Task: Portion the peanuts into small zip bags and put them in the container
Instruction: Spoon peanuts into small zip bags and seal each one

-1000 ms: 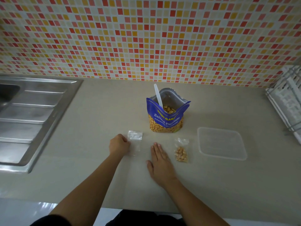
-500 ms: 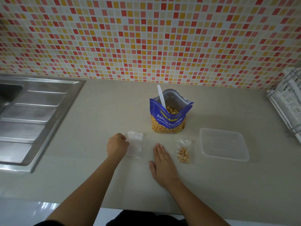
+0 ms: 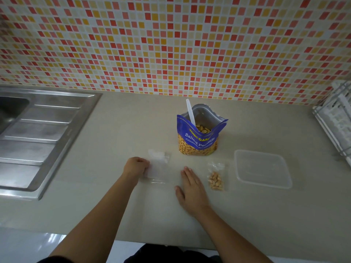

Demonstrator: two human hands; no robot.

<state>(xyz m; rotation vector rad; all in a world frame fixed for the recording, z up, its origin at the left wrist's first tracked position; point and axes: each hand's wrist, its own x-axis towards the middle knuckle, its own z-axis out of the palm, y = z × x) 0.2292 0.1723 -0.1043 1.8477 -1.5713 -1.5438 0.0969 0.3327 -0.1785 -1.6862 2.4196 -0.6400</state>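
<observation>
A blue bag of salted peanuts [image 3: 197,141] stands open on the beige counter, with a white plastic spoon [image 3: 190,112] sticking out of it. My left hand [image 3: 135,167] pinches the left edge of an empty clear zip bag [image 3: 158,164] lying flat in front of the peanut bag. Flat on the counter lies my right hand [image 3: 190,185], fingers straight, between the empty bag and a small zip bag filled with peanuts [image 3: 216,178]. A clear rectangular plastic container [image 3: 263,170] sits to the right of the filled bag, with nothing in it.
A steel sink with a ribbed drainboard [image 3: 36,137] takes up the left side. A white wire dish rack [image 3: 336,118] stands at the far right edge. The mosaic tile wall [image 3: 171,44] runs along the back of the counter.
The view shifted slightly. My left hand stays at the empty zip bag's edge, and the bag's top now looks a little lifted. My right hand has not moved.
</observation>
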